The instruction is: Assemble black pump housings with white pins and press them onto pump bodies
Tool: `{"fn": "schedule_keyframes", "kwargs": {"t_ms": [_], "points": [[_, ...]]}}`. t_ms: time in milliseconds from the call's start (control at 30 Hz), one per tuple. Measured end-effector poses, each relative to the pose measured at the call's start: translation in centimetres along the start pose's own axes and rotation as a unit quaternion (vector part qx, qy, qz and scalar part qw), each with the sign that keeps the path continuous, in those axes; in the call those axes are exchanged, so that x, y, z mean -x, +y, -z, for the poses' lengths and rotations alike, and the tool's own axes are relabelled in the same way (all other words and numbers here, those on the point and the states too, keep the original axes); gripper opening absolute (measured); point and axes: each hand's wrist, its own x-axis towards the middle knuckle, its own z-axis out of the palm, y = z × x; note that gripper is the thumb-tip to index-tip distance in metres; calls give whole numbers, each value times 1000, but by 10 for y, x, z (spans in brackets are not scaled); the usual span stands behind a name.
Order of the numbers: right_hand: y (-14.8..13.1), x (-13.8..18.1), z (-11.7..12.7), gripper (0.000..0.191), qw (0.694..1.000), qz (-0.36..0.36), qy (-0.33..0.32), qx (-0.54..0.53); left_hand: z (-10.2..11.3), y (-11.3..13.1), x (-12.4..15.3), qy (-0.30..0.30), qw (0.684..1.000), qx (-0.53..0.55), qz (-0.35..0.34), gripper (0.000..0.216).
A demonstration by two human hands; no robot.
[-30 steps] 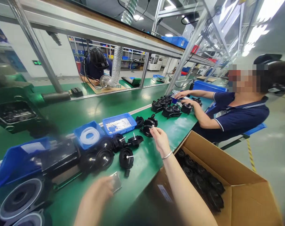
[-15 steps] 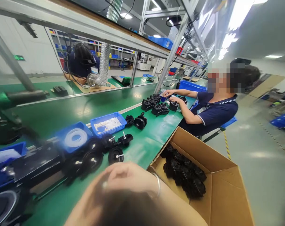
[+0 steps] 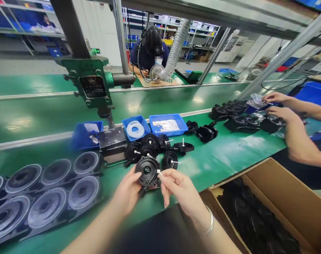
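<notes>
Black round part (image 3: pixel 147 170) sits gripped in left hand (image 3: pixel 129 191), beside right hand (image 3: pixel 180 187) pinching a white piece (image 3: pixel 159 172).

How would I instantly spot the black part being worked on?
On the green bench, find the blue tray of white pieces. Nearer the camera, in front of a cluster of similar parts, is the round black part. Unlike its neighbours, it is held in the left hand.

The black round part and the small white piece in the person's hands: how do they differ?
The black round part is dark and broad; the white piece is pale and far smaller. The left hand holds the black round part by its rim, while the right hand pinches the white piece. Both are in hand, close together.
</notes>
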Motion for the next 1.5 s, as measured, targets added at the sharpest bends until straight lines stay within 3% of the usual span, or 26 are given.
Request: {"fn": "schedule_keyframes", "kwargs": {"t_ms": [200, 333, 500, 667, 867, 1267, 1367, 1500], "points": [[9, -3, -13, 30, 985, 36, 35, 165, 1, -1, 3, 23, 998, -58, -16, 50], [10, -2, -16, 30, 970, 60, 50, 230, 4, -2, 3, -15, 988, -134, -78, 51], [12, 0, -15, 28, 955, 90, 57, 277, 10, -4, 3, -44, 934, -310, -173, 47], [12, 3, -15, 29, 929, 128, 57, 343, 7, -3, 5, -49, 877, -413, -241, 43], [11, 6, -19, 27, 891, 183, 67, 409, 10, -5, 8, -51, 834, -484, -260, 47], [26, -2, -21, 21, 811, 269, 100, 510, 16, -3, 6, -87, 805, -520, -273, 66], [29, -5, -20, 21, 807, 267, 97, 517, 17, -5, 5, -102, 804, -521, -269, 71], [31, -11, -17, 22, 825, 252, 83, 498, 17, -5, 1, -105, 812, -518, -248, 66]]}}
